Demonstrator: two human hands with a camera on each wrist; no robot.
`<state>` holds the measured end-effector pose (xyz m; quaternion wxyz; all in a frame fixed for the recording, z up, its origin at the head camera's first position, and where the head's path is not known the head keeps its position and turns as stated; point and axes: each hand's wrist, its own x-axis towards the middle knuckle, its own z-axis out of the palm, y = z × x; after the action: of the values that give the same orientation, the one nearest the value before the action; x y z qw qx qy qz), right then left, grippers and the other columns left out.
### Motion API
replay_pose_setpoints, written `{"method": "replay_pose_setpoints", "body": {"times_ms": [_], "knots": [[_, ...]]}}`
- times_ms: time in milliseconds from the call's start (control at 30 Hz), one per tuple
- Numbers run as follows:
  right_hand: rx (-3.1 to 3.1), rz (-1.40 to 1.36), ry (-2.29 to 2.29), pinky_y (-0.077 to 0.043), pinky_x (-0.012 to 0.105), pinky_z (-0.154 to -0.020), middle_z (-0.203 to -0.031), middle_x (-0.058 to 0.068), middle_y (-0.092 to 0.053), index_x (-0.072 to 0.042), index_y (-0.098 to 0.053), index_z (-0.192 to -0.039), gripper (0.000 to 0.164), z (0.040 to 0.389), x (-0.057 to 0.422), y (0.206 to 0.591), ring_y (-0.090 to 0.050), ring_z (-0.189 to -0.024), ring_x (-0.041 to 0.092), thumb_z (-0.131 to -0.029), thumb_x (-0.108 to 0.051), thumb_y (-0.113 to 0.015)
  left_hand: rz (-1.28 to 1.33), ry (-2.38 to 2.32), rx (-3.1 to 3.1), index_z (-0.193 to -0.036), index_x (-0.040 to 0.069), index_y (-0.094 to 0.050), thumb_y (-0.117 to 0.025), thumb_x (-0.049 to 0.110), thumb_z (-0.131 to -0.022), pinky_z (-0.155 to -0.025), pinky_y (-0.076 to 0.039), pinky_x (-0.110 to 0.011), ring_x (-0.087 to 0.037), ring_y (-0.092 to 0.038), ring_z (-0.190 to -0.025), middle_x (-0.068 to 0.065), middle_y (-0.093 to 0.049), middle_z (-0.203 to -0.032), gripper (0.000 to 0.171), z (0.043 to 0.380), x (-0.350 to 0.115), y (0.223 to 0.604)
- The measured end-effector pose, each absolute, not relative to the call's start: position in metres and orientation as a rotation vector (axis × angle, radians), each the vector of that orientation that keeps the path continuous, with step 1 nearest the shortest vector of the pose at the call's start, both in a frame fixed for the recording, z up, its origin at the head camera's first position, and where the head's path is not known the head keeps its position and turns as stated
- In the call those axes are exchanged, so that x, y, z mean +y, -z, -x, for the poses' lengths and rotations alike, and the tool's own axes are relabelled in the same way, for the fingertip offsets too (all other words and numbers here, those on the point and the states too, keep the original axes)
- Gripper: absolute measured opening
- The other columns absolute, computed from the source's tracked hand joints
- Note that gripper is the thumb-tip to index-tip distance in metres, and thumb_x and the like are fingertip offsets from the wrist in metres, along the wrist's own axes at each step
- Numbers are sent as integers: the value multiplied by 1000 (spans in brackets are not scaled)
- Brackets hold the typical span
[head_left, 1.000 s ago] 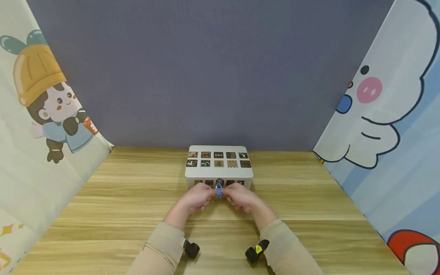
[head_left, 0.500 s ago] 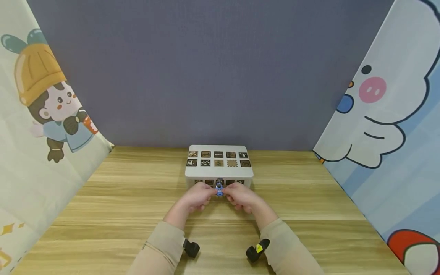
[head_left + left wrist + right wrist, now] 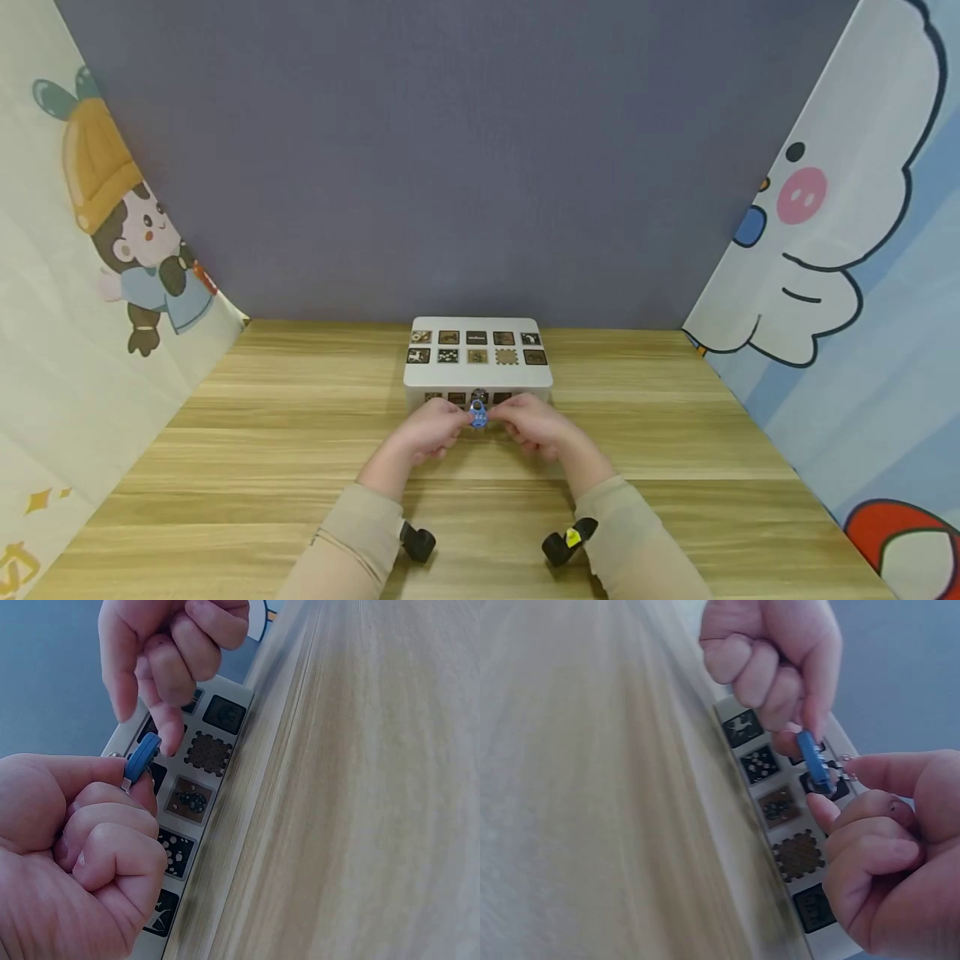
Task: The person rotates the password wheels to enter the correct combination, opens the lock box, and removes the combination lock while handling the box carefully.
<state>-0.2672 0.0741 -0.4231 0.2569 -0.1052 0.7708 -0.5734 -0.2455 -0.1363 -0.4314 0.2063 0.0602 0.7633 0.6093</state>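
Observation:
A small blue combination padlock (image 3: 478, 415) hangs at the metal clasp (image 3: 479, 395) on the front of a white box (image 3: 477, 377) with dark square pictures. My left hand (image 3: 432, 428) pinches one side of the padlock between thumb and forefinger, its other fingers curled. On the opposite side is my right hand (image 3: 534, 425), thumb and forefinger parted close to the padlock and not gripping it. In the right wrist view, metallic dials (image 3: 823, 759) show along the padlock's edge. Their digits are too small to read. The left wrist view shows the padlock (image 3: 142, 756) edge-on.
The box stands on a wood-grain table (image 3: 300, 467) against a grey back panel (image 3: 465, 167). Cartoon-printed cloths hang on the left (image 3: 45, 333) and right (image 3: 900, 375). Both forearms carry black wrist cameras.
My right thumb and forefinger have let go of the padlock, and the right hand has drawn slightly to the right. The left hand keeps its pinch. The box has not moved.

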Motion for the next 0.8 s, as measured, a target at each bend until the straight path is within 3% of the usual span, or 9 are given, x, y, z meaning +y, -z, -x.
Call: {"method": "replay_pose_setpoints", "body": {"times_ms": [300,533,800], "knots": [[2166,330,1490,-20,22,-35,-50,-5,-29,5,-63,-106,42,266,83,406,-21,-41,9,-94,-34,-55,-183,-1698,2133,-105,-3,-64,-54,24,-94,-37,-28,-19,-7,-30,-40,7,-36,-53,31,247,-137,436],[2222,322,1453,-22,22,-34,-50,-5,-31,0,-61,-119,51,264,89,398,-21,-39,9,-92,-43,-56,-189,-1686,2137,-103,-3,-65,-52,23,-95,-37,-28,-19,-7,-29,-40,7,-35,-52,30,248,-137,436],[2248,330,1451,-22,23,-34,-48,-5,-30,0,-61,-119,52,265,90,398,-21,-38,9,-91,-43,-58,-191,-1679,2129,-102,-5,-64,-50,22,-96,-37,-28,-20,-7,-29,-40,6,-34,-52,31,247,-138,434]]}}
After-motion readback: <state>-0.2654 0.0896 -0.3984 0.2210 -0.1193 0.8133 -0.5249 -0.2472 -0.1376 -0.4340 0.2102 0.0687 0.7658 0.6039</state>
